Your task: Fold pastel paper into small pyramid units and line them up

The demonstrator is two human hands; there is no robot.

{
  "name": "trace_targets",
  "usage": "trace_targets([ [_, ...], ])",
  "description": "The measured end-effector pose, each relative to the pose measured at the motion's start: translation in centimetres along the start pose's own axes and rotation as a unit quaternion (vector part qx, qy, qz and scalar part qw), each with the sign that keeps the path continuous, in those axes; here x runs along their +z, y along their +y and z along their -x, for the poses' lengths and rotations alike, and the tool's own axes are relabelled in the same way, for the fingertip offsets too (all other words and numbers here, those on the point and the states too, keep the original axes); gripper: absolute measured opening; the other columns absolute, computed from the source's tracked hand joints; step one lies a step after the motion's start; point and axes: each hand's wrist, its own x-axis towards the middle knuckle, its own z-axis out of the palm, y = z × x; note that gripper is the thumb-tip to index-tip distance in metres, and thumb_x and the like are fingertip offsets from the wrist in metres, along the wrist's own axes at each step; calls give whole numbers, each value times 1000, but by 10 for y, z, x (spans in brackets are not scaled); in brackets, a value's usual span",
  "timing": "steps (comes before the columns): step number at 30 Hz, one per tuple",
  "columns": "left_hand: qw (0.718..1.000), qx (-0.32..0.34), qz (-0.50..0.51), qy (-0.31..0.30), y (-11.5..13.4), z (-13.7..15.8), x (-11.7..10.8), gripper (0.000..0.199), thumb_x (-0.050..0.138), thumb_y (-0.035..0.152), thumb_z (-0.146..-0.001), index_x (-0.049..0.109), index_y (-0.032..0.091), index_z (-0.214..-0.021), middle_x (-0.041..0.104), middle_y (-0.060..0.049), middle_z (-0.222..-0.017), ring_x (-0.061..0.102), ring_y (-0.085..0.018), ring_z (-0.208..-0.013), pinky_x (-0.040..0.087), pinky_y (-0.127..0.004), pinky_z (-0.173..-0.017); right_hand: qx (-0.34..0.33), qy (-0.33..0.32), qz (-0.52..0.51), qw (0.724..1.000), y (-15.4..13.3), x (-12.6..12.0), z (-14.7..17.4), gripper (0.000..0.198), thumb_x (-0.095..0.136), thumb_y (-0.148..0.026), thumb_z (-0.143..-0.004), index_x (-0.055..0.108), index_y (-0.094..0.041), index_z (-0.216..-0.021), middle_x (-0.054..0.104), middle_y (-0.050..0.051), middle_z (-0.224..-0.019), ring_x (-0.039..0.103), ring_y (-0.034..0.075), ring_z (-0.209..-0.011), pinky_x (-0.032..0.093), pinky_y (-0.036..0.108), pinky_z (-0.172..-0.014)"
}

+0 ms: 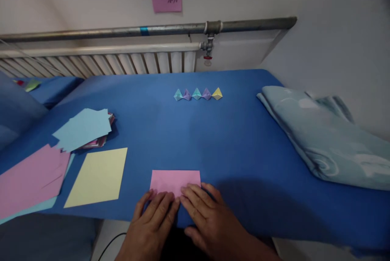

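Observation:
A pink sheet of paper [175, 180], seemingly folded, lies flat near the front edge of the blue-covered surface. My left hand [154, 216] rests on its near left part with the fingers stretched out flat. Beside it, my right hand [210, 216] presses on the near right part, its fingers flat too and its thumb apart below. The near edge of the pink paper is hidden under both hands. Just left of the hands lies a yellow sheet of paper [99, 177]. Farther back stands a row of several small folded paper shapes [197, 93] in teal, purple and yellow.
Light blue sheets [83, 129] top a stack at the left. Pink sheets [33, 177] lie nearer the left front edge. A folded pale green cloth [323, 143] sits at the right. Behind the blue surface [237, 131] are a radiator [137, 62] and a metal pipe [106, 33].

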Motion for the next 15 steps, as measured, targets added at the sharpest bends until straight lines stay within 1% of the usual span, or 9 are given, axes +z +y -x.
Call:
trace_targets([
  [4,999,-3,-26,-26,4,3,-4,52,37,5,-81,51,20,-129,63,-4,-123,53,-19,-113,15,-40,-110,-13,34,56,998,6,4,11,45,52,-41,-90,51,-16,-128,57,5,-131,48,22,-120,27,38,-102],
  [7,999,-43,-13,-4,2,14,-4,54,34,1,-81,50,18,-130,62,-4,-126,52,-17,-117,14,-39,-112,-4,46,76,996,9,4,20,46,53,-43,-89,51,-18,-128,56,2,-132,47,20,-120,21,35,-104],
  [11,994,-100,13,30,0,32,1,52,32,3,-86,45,18,-134,60,-5,-129,50,-18,-121,16,-38,-113,0,54,92,994,12,4,32,49,57,-44,-87,50,-19,-128,56,1,-132,45,20,-121,13,37,-108],
  [15,990,-131,2,53,4,42,12,54,32,5,-86,43,19,-136,60,-6,-129,52,-20,-119,19,-40,-112,11,70,102,992,13,4,41,48,58,-45,-85,53,-19,-126,60,1,-128,47,21,-118,15,38,-107],
])
